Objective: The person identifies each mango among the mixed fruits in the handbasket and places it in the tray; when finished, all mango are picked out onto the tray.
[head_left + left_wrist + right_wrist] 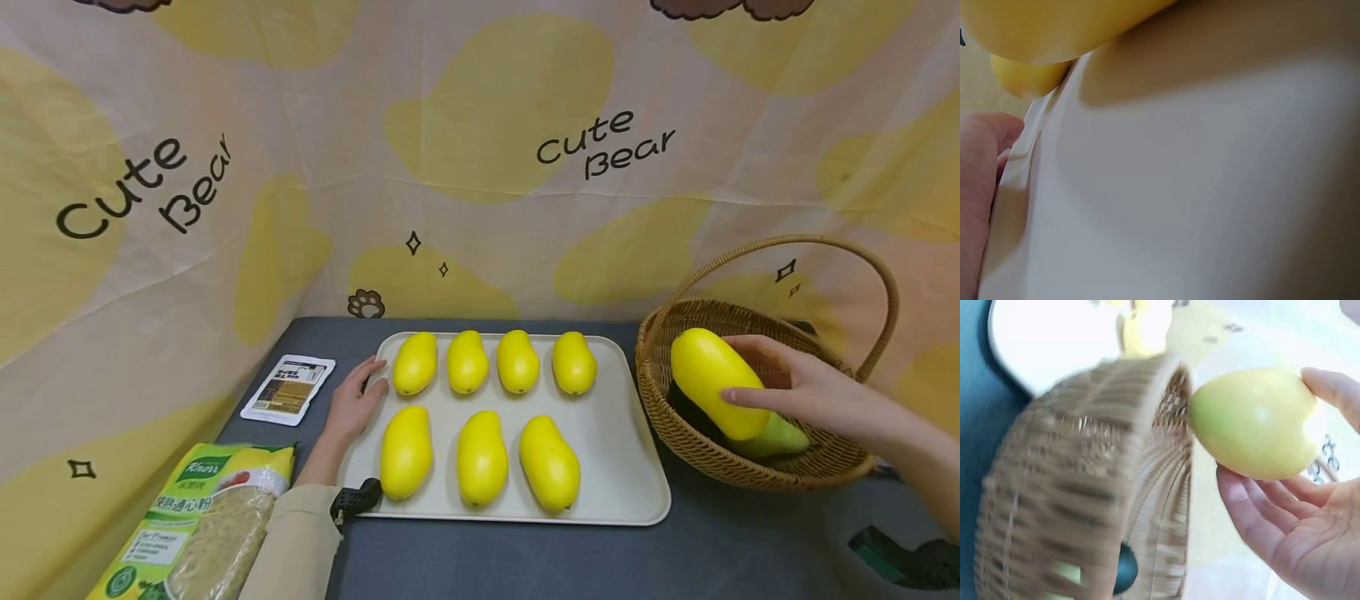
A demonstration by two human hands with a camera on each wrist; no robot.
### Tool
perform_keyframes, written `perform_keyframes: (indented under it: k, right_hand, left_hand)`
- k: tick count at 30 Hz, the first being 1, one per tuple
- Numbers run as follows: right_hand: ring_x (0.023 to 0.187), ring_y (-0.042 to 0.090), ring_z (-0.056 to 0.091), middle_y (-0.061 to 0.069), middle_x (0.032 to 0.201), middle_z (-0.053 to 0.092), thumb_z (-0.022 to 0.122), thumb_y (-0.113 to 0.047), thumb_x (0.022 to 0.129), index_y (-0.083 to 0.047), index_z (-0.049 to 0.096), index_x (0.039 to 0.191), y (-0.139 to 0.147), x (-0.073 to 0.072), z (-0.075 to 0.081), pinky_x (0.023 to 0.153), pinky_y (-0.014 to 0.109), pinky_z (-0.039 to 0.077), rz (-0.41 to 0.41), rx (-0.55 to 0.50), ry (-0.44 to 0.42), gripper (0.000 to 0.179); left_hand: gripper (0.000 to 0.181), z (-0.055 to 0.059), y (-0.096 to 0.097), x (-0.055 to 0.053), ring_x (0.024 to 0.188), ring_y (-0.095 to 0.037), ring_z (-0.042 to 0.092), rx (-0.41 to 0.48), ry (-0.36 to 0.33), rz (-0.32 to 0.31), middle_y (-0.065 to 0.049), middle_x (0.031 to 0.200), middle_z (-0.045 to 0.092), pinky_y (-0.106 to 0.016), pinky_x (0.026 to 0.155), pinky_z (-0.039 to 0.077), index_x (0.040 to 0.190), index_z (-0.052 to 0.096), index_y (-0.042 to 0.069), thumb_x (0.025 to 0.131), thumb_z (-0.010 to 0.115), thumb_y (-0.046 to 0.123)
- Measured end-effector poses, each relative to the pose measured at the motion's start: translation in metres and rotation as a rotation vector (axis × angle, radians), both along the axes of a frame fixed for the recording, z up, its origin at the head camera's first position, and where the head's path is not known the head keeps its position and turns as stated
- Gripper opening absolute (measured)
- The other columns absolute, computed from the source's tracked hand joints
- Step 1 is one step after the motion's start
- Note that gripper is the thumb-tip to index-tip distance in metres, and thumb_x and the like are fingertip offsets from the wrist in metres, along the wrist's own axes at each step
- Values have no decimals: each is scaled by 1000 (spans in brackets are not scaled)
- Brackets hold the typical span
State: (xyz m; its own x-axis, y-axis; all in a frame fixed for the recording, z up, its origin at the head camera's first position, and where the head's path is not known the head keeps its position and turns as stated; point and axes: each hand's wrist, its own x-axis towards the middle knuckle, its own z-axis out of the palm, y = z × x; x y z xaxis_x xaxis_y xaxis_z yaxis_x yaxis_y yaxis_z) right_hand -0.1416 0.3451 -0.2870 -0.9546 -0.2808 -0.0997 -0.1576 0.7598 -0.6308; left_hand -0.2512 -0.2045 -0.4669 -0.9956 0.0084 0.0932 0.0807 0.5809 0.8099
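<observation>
My right hand (780, 379) holds a yellow mango (712, 379) between thumb and fingers above the mouth of a wicker basket (720, 462). In the right wrist view, the mango (1257, 422) shows a greenish end turned toward the basket rim. A light green fruit or vegetable (776, 437) and a dark one (690, 408) are in the basket, both partly hidden. My left hand (356, 400) rests at the left edge of a cream tray (615, 450), fingers relaxed against the rim. On the tray, several yellow mangoes (482, 458) lie in two rows.
To the left lie a green-and-yellow Knorr pasta bag (202, 517) and a white-edged flat packet (288, 389). The basket's tall arched handle (892, 308) rises at the right. A printed cloth (480, 167) hangs behind the dark table (480, 558).
</observation>
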Motion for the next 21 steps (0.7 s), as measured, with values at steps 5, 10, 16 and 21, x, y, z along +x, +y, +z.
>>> perform_keyframes:
  k: [5, 10, 16, 21]
  right_hand:
    - [100, 9, 60, 17, 130, 50, 64, -21, 96, -8, 27, 150, -19, 11, 2, 72, 28, 54, 45, -99, 18, 67]
    - [105, 30, 62, 20, 132, 48, 66, -17, 93, -10, 23, 152, -44, 21, 1, 70, 34, 56, 86, -205, -5, 73]
    - [102, 30, 64, 24, 132, 45, 69, -10, 89, -9, 20, 148, -68, 29, -11, 72, 34, 58, 95, -383, -36, 77]
    - [98, 22, 63, 22, 130, 44, 72, -7, 86, -18, 18, 148, -85, 38, -25, 76, 32, 57, 88, -491, -35, 82]
  left_hand:
    - [43, 0, 0, 0, 145, -32, 23, -3, -6, -3, -11, 157, 30, -50, 116, 21, 143, 48, 6, 102, 49, 18]
    - [43, 0, -1, 0, 145, -32, 23, 2, -6, -5, -12, 157, 29, -50, 116, 21, 143, 48, 6, 102, 50, 18]
    - [43, 0, -1, 0, 145, -32, 23, 3, -6, -6, -11, 157, 29, -50, 116, 20, 143, 48, 6, 102, 49, 20]
    - [43, 0, 0, 1, 145, -31, 23, 11, -10, 1, -10, 157, 29, -50, 116, 21, 143, 48, 7, 102, 49, 20]
